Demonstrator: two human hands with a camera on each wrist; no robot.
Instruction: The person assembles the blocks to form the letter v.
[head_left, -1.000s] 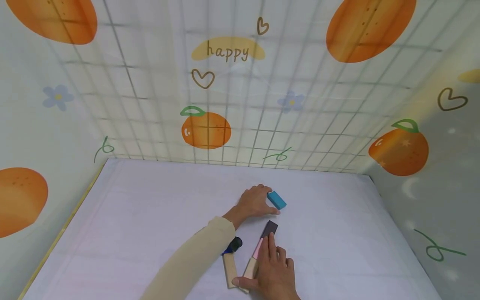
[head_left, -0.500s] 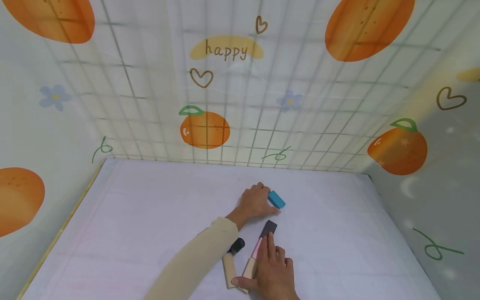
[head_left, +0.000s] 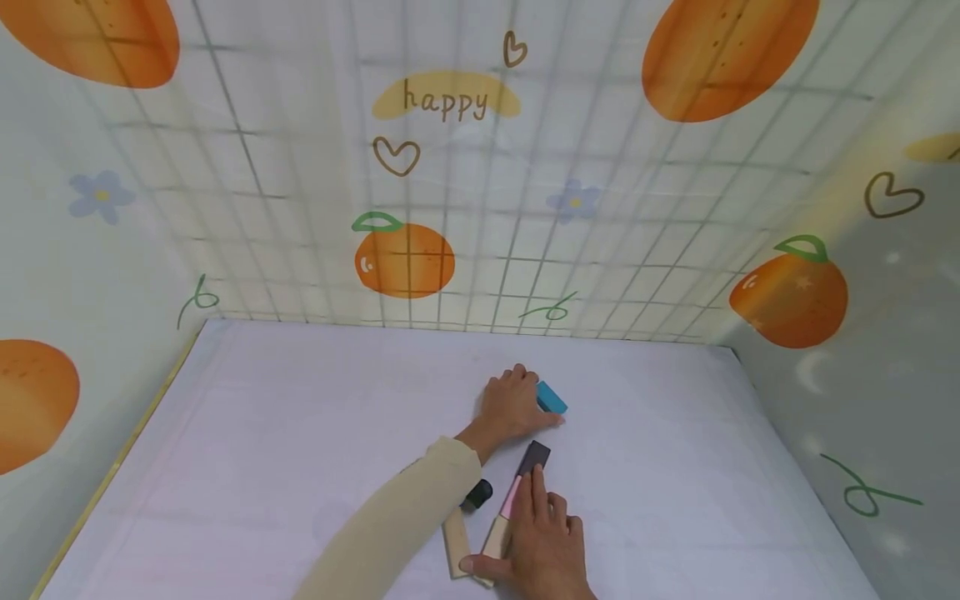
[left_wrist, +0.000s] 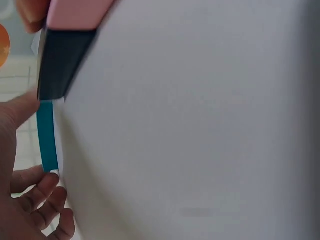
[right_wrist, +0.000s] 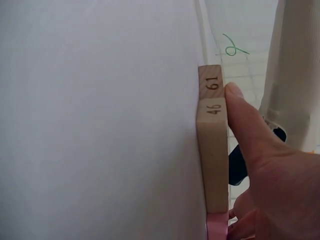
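My left hand (head_left: pixel 512 406) reaches to the far blue block (head_left: pixel 552 397), its thumb and fingertips at the block's two ends. In the left wrist view that blue block (left_wrist: pixel 47 135) stands between thumb and fingers. My right hand (head_left: pixel 549 537) rests against a row of blocks, its foremost fingers straight. A black block (head_left: pixel 534 457), a pink block (head_left: pixel 511 498) and a wooden block (head_left: pixel 496 535) form this row. The right thumb lies beside the wooden blocks stamped 46 (right_wrist: pixel 212 155) and 61 (right_wrist: pixel 211 82). Another wooden block (head_left: pixel 455 546) slants away on the left.
A small black object (head_left: pixel 477 496), partly behind the left sleeve (head_left: pixel 397 517), lies at the left wooden block's far end. White cloth covers the table (head_left: pixel 675 467). A printed curtain (head_left: pixel 465 183) with oranges hangs around the table's back and sides.
My left hand has shifted slightly right, closer around the blue block. The right hand and the row of blocks stay in place. The head view has drifted a little.
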